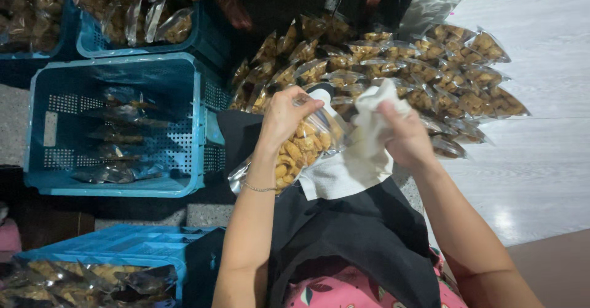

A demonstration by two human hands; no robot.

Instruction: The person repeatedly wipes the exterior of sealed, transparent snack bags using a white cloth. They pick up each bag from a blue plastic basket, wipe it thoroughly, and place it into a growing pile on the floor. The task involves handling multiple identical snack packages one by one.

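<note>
My left hand [284, 115] grips the top of a clear plastic bag [299, 149] filled with golden-brown fried snack pieces, held above my lap. My right hand [402, 134] clutches a bunched white cloth [372, 118] pressed against the bag's upper end. A thin bracelet sits on my left wrist. A black cloth [350, 234] covers my lap beneath both hands.
A pile of several filled snack bags [430, 68] lies ahead on the pale floor [541, 160]. A blue perforated crate [117, 130] with a few bags stands at left, more filled crates [132, 19] behind it, and another blue crate [110, 265] at lower left.
</note>
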